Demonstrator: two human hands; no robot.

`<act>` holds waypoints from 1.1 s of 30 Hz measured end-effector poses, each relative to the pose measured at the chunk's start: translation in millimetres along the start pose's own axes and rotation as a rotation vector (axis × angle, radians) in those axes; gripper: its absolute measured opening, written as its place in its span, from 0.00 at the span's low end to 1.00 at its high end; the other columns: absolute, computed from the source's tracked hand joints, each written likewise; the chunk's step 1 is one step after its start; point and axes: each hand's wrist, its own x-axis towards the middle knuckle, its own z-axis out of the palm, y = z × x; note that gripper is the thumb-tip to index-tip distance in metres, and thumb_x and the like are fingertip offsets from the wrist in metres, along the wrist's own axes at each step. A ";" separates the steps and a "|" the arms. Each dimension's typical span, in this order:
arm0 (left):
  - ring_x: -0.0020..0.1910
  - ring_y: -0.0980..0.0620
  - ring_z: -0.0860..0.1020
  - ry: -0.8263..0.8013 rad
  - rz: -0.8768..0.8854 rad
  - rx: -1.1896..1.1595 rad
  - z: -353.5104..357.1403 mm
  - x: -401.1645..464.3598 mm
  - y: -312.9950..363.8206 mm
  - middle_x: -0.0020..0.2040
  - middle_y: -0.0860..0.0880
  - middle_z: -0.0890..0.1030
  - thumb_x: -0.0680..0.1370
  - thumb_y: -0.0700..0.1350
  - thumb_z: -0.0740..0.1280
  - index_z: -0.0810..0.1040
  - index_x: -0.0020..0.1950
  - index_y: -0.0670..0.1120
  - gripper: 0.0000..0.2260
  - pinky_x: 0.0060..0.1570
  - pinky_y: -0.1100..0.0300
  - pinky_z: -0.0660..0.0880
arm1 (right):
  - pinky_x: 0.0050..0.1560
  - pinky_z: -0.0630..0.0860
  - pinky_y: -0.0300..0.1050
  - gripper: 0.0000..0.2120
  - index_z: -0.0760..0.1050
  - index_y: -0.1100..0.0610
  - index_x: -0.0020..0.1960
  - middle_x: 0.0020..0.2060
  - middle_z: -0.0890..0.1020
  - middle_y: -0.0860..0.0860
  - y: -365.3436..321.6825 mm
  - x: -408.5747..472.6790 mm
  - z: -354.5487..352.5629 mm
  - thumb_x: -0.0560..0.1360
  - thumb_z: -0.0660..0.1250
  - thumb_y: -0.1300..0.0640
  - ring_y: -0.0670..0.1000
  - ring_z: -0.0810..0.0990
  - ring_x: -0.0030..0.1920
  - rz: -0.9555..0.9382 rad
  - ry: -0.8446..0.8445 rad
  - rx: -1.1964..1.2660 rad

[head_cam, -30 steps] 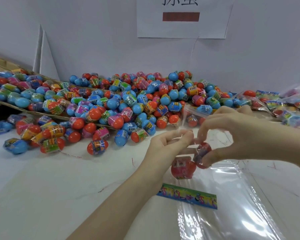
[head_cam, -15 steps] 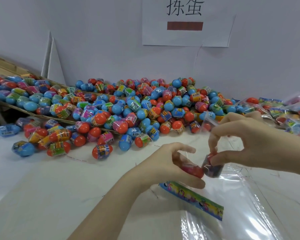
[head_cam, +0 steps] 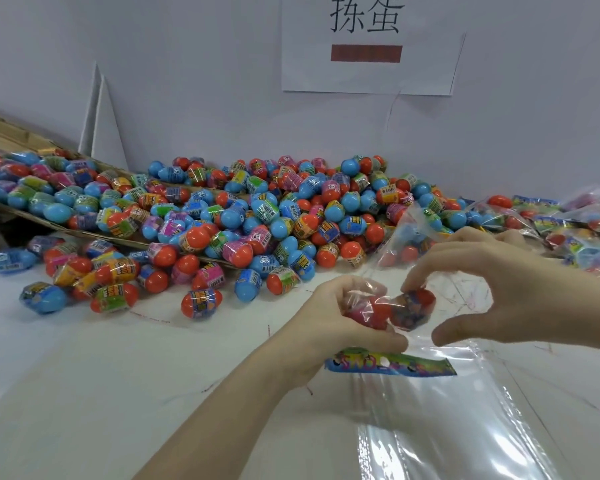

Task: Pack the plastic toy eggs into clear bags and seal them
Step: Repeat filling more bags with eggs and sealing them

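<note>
Clear bag (head_cam: 426, 237) between both hands (head_cam: 329, 317)

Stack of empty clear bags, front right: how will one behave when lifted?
Probably floppy: the clear bag held over the hands already sags and creases. Likely slippery, since the flat stack of bags shows glossy glare. Sheets may cling together, so peeling one off could take care.

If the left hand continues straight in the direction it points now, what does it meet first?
Probably the right hand: the left hand, gripping a bagged egg, points right at the second egg there. Depth is uncertain.
</note>
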 end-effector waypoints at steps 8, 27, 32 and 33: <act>0.34 0.58 0.80 0.003 0.054 0.014 0.8 1.3 -1.1 0.35 0.52 0.82 0.70 0.39 0.73 0.79 0.47 0.46 0.08 0.37 0.69 0.75 | 0.61 0.63 0.49 0.27 0.66 0.26 0.50 0.48 0.70 0.30 4.2 1.5 6.9 0.63 0.75 0.50 0.40 0.66 0.55 0.028 0.023 0.251; 0.41 0.48 0.81 -0.167 -0.071 -0.104 -7.4 -2.3 2.4 0.46 0.44 0.82 0.67 0.26 0.70 0.76 0.51 0.49 0.21 0.46 0.59 0.79 | 0.39 0.69 0.36 0.06 0.76 0.50 0.39 0.37 0.79 0.46 20.2 71.4 8.3 0.73 0.67 0.59 0.42 0.76 0.36 0.266 0.612 1.004; 0.39 0.52 0.81 -0.258 -0.070 -0.102 -7.1 -2.3 1.6 0.41 0.48 0.82 0.67 0.27 0.69 0.77 0.54 0.46 0.21 0.39 0.65 0.77 | 0.41 0.77 0.41 0.10 0.79 0.55 0.44 0.37 0.80 0.51 27.5 105.3 67.8 0.66 0.75 0.55 0.51 0.79 0.40 0.276 0.375 0.470; 0.39 0.52 0.81 -0.254 -0.065 -0.106 -6.3 -2.0 1.6 0.42 0.48 0.82 0.66 0.29 0.70 0.77 0.54 0.47 0.20 0.39 0.65 0.77 | 0.45 0.76 0.45 0.11 0.79 0.56 0.46 0.39 0.81 0.52 29.8 109.2 74.8 0.66 0.74 0.53 0.53 0.78 0.43 0.279 0.410 0.306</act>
